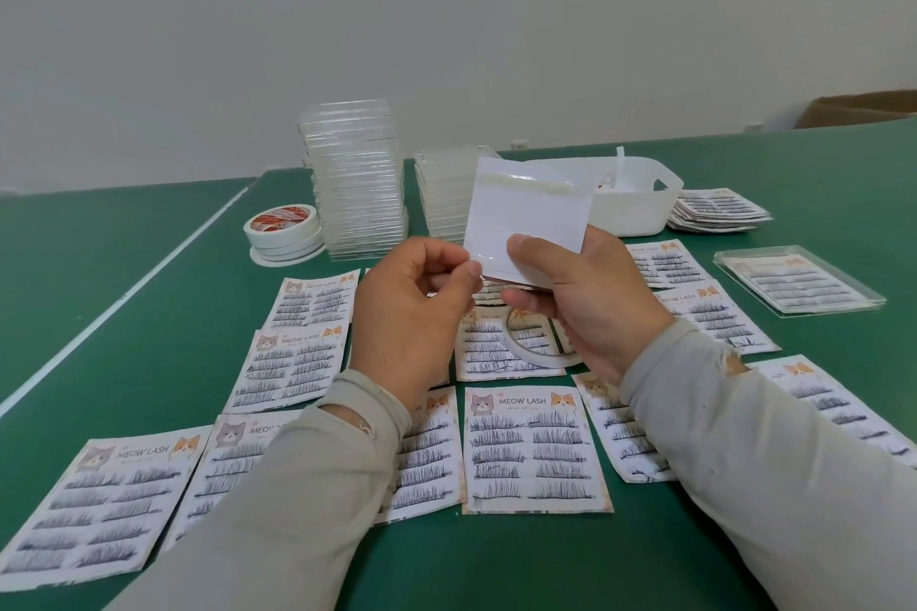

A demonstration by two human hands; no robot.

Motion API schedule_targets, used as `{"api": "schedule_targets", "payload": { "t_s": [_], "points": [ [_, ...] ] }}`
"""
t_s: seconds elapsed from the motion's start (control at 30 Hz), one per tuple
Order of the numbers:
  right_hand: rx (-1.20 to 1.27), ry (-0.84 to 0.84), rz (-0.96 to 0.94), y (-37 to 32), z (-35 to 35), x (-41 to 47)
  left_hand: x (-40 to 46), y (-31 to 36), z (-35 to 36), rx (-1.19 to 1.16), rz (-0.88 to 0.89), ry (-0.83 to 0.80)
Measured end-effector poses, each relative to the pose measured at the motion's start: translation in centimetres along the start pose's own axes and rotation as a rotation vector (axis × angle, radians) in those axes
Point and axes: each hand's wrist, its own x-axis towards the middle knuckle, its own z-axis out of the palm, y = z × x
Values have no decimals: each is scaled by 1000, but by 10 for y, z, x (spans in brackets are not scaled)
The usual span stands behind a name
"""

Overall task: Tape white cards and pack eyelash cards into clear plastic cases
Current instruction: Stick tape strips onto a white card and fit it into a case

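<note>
My right hand (580, 298) holds a white card (528, 218) upright above the table, thumb on its lower front. A strip of tape runs across the card near its top. My left hand (412, 308) is beside it with fingers curled, thumb and forefinger pinching at the card's lower left edge. Several eyelash cards (533, 449) printed "MEOW LASH" lie spread on the green table (149, 313). A thin tape roll (538, 347) lies on one of them under my hands. Two stacks of clear plastic cases (355, 179) stand behind.
A stack of tape rolls (283, 233) sits left of the cases. A white plastic bin (630, 199) stands at the back right, with a pile of eyelash cards (717, 208) beside it. A packed clear case (799, 280) lies at the right. A cardboard box (858, 109) is far right.
</note>
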Motion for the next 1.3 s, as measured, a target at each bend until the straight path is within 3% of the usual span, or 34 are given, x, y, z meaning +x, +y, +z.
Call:
{"api": "schedule_targets", "payload": {
  "t_s": [0.17, 0.3, 0.37, 0.53, 0.87, 1.0, 1.17, 1.3],
  "points": [
    [-83, 5, -57, 2, 2, -1, 1, 0, 0, 70, 14, -19],
    [-112, 61, -104, 3, 4, -2, -3, -1, -1, 369, 265, -111],
    [-109, 86, -109, 1, 3, -1, -3, -1, 0, 379, 322, -125],
    [-54, 102, -59, -1, -2, 1, 3, -2, -3, 117, 83, -8],
    [-306, 16, -183, 0, 5, -4, 2, 2, -4, 81, 65, 20],
    [-181, 18, -102, 0, 4, -4, 3, 2, -5, 93, 57, 37],
    [-17, 42, 0, -4, 1, -3, 3, 5, -5, -117, -48, 63],
    [31, 59, 20, -7, 0, -3, 0, 5, -4, -14, 15, 47]
  ]
}}
